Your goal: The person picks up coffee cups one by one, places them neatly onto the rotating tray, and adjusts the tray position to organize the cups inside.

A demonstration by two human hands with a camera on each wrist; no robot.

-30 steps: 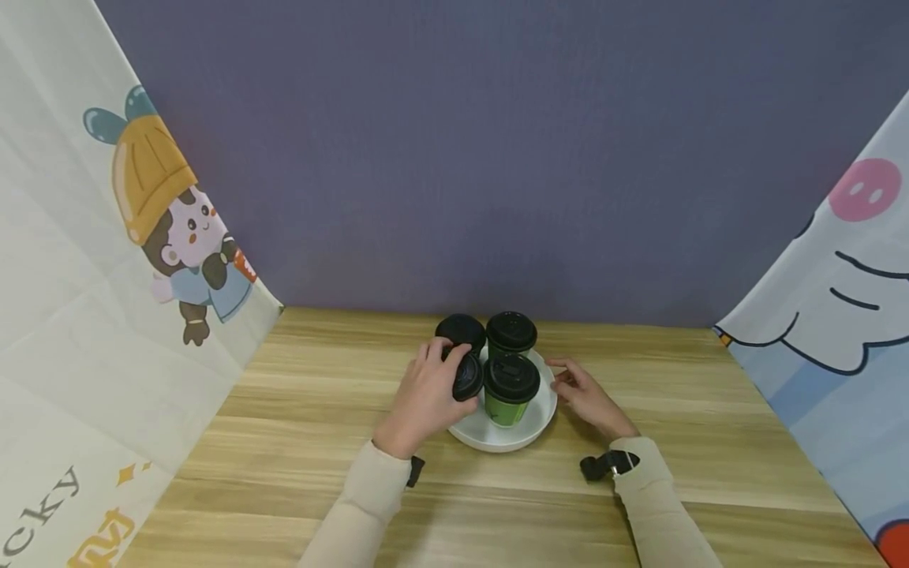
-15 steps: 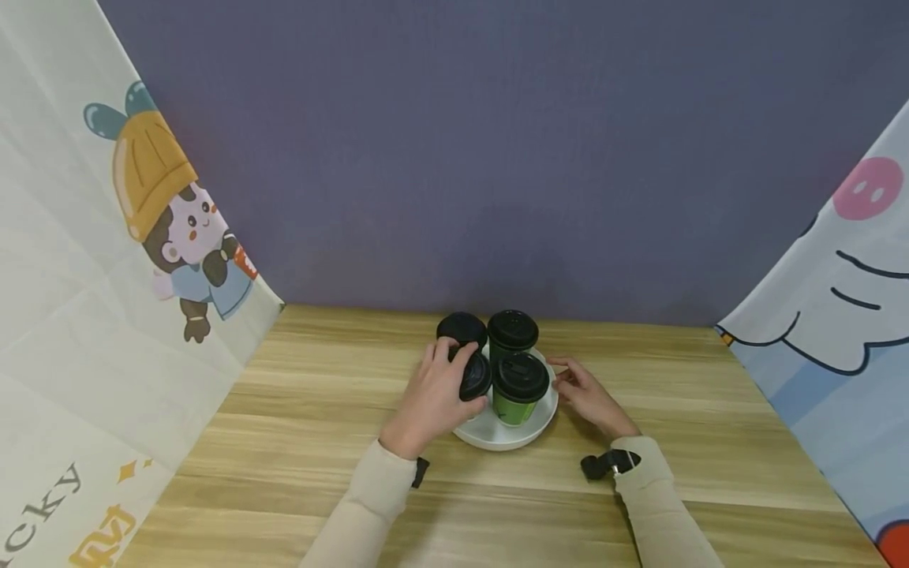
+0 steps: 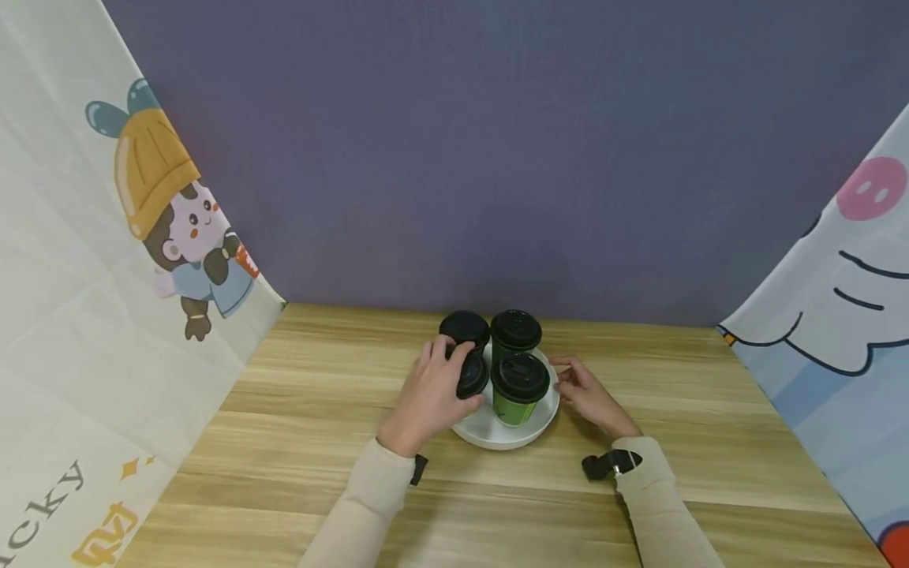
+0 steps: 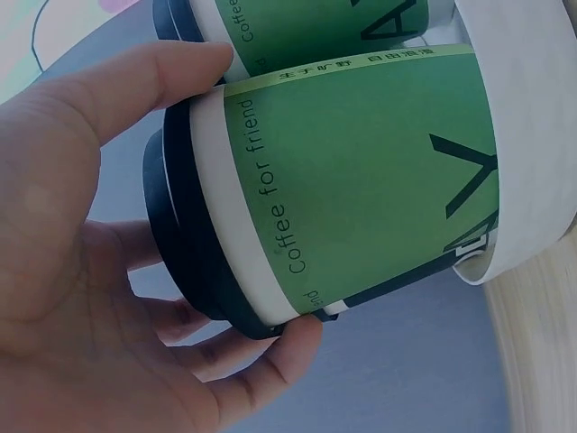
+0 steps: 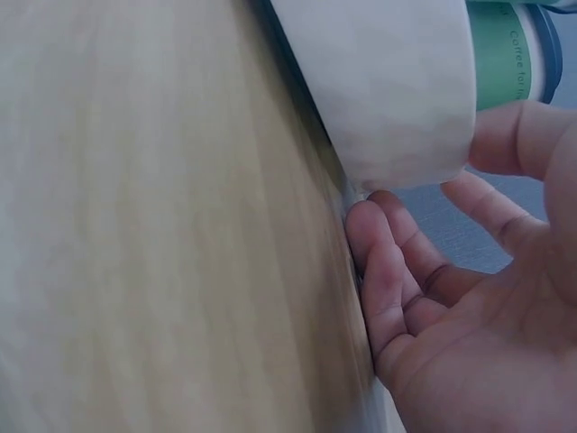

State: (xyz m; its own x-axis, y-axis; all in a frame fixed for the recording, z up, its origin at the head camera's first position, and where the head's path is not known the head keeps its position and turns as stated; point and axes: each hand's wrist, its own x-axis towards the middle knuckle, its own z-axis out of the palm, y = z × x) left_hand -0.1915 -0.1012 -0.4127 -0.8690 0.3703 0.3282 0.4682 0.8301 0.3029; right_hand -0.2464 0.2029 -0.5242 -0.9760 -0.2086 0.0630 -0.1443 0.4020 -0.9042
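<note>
On a round white plate (image 3: 497, 442) with a raised rim stand several green paper coffee cups with black lids. My left hand (image 3: 429, 398) holds the near-left coffee cup (image 4: 361, 171) by its lid, thumb on one side and curled fingers on the other. This cup's base is hidden behind the plate's rim in the left wrist view. Beside it stands the near-right coffee cup (image 3: 514, 410), upright. Behind are a rear-left cup (image 3: 465, 325) and a rear-right cup (image 3: 516, 329). My right hand (image 3: 592, 401) touches the plate's right outer wall, its lower fingers resting on the table.
The wood-grain table (image 3: 298, 442) ends at a dark blue-grey back panel (image 3: 454, 158). A printed white cloth (image 3: 64, 237) hangs at the left, and another printed cloth (image 3: 845, 331) hangs at the right.
Over the last second the near-right cup has shifted slightly right on the plate. My left hand, with its cup, has also moved a little right. The right hand keeps its place at the plate.
</note>
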